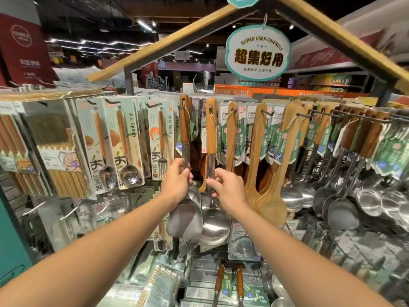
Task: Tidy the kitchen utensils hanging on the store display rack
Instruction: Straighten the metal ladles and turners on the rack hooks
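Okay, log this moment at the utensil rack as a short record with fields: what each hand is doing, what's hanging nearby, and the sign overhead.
left hand: left hand grips the metal shaft of the spatula
right hand: right hand pinches the metal shaft of the ladle
hanging state: both utensils hang from hooks by their wooden handles
left of them: packaged spoons
right of them: wooden spatulas
sign: hanging sign reads SUPER USER-FRIENDLY

Oval hanging sign point(257, 53) reading "SUPER USER-FRIENDLY" hangs above the hands. Wooden roof beam point(177, 37) slopes up overhead. Red banner point(23, 47) at upper left.
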